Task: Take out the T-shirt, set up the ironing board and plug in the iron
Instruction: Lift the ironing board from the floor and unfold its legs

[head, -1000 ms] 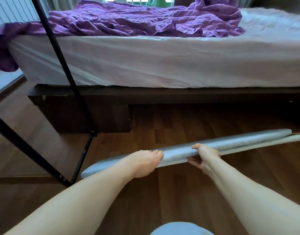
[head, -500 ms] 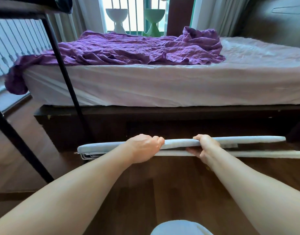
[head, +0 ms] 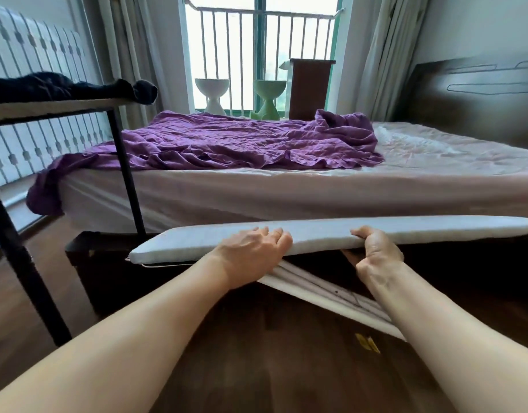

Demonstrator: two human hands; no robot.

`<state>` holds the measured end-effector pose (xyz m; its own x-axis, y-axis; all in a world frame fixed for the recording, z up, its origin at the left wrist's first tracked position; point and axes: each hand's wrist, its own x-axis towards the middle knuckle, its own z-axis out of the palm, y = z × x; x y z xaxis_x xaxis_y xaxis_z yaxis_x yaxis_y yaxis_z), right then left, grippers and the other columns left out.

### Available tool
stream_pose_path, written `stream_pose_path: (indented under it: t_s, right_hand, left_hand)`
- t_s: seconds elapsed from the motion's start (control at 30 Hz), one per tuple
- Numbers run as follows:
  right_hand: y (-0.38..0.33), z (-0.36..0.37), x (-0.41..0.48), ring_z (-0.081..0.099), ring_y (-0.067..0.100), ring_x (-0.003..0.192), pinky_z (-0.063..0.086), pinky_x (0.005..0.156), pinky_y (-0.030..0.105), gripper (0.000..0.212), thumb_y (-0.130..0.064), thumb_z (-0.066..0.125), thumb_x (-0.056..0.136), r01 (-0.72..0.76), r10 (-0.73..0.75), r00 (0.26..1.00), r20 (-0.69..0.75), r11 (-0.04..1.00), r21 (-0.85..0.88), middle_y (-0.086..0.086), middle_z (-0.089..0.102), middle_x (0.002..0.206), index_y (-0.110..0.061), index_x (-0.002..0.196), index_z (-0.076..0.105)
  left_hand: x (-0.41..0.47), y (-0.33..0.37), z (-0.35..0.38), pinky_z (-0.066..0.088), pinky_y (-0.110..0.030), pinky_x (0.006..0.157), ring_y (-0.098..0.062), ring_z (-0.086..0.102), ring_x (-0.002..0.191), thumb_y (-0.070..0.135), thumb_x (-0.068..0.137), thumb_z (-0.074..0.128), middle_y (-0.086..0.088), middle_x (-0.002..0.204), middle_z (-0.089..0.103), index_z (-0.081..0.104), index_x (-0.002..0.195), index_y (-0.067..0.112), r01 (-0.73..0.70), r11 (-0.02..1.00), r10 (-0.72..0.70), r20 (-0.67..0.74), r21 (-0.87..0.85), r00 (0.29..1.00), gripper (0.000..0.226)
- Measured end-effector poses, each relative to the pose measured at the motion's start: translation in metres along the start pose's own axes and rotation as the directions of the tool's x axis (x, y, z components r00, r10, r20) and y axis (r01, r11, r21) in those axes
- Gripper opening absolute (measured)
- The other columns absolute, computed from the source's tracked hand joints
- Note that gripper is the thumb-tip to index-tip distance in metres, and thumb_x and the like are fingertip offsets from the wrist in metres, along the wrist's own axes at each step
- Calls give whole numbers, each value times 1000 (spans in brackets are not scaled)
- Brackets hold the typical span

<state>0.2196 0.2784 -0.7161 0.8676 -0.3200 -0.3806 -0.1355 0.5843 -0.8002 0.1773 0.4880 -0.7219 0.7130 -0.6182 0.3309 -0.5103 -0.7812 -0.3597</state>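
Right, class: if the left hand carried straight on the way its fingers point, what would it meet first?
The left hand lies on the ironing board, and its fingers point across the padded top. Past the far edge, the side of the mattress likely comes next, though the gap is unclear.

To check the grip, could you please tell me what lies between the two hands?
Only a bare stretch of the ironing board, in the head view.

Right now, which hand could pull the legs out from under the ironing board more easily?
Probably the right hand: it curls under the ironing board, close beside the white legs hanging below. The left hand grips over the top edge, better for steadying.
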Motion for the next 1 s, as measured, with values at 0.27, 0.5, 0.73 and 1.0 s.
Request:
stream_pose_path:
  t_s: [0.27, 0.5, 0.73, 1.0]
  right_hand:
    - [-64, 33, -14, 58, 18, 67, 57, 48, 35, 17, 5, 56, 81, 8, -26, 973, 231, 997, 77, 5, 60, 71, -10, 72, 55]
    - [-137, 62, -40, 66, 23, 65, 59, 57, 40, 11, 5, 52, 85, 78, -154, 927, 341, 971, 227, 9, 68, 55, -3, 86, 60]
    - [-146, 75, -48, 61, 33, 88, 57, 72, 51, 19, 0, 39, 85, 3, -150, 816, 559, 967, 255, 15, 60, 95, 0, 101, 51]
    - [-148, 85, -49, 57, 28, 84, 56, 69, 47, 13, 5, 40, 87, -21, -167, 745, 645, 962, 274, 11, 54, 85, -3, 82, 48]
  left_hand:
    - [31, -34, -51, 59, -42, 52, -34, 72, 74, 0, 77, 51, -18, 95, 72, 62, 103, -1, -25, 968, 88, -244, 249, 966, 29]
    - [72, -60, -125, 50, -37, 40, -32, 67, 60, 8, 82, 26, -17, 83, 69, 59, 102, -1, -13, 926, 168, -382, 377, 909, 40]
    - [80, -68, -143, 52, -37, 40, -32, 70, 69, 6, 82, 49, -16, 94, 71, 63, 101, 0, 56, 915, 117, -395, 399, 911, 24]
    - [63, -63, -133, 37, -34, 67, -25, 46, 78, 1, 81, 44, -9, 93, 51, 49, 99, 9, 134, 881, 167, -564, 453, 808, 20]
